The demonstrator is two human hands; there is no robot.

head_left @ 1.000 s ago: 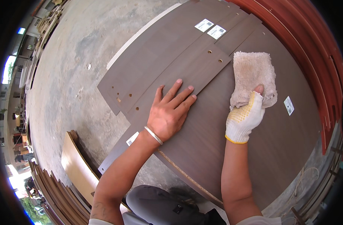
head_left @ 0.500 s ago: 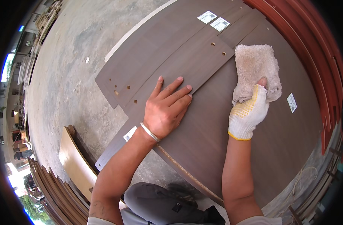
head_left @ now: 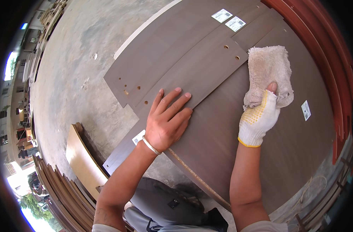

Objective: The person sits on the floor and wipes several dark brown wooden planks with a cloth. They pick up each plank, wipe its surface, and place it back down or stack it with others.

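Observation:
My left hand (head_left: 166,121) lies flat with fingers spread on a long dark brown board (head_left: 192,83) with drilled holes. It wears a silver bracelet at the wrist. My right hand (head_left: 261,118), in a white dotted work glove, grips the lower edge of a beige cloth (head_left: 269,73). The cloth is pressed on a wide dark brown panel (head_left: 238,154) that lies under the narrower boards.
More dark boards (head_left: 161,46) with white stickers (head_left: 228,19) lie on the far side over a concrete floor (head_left: 79,65). Reddish boards (head_left: 331,58) are stacked at the right. A light wooden board (head_left: 81,154) and stacked curved pieces (head_left: 64,193) lie lower left.
My right hand and the cloth have shifted a little along the panel. My left hand stays flat on the board.

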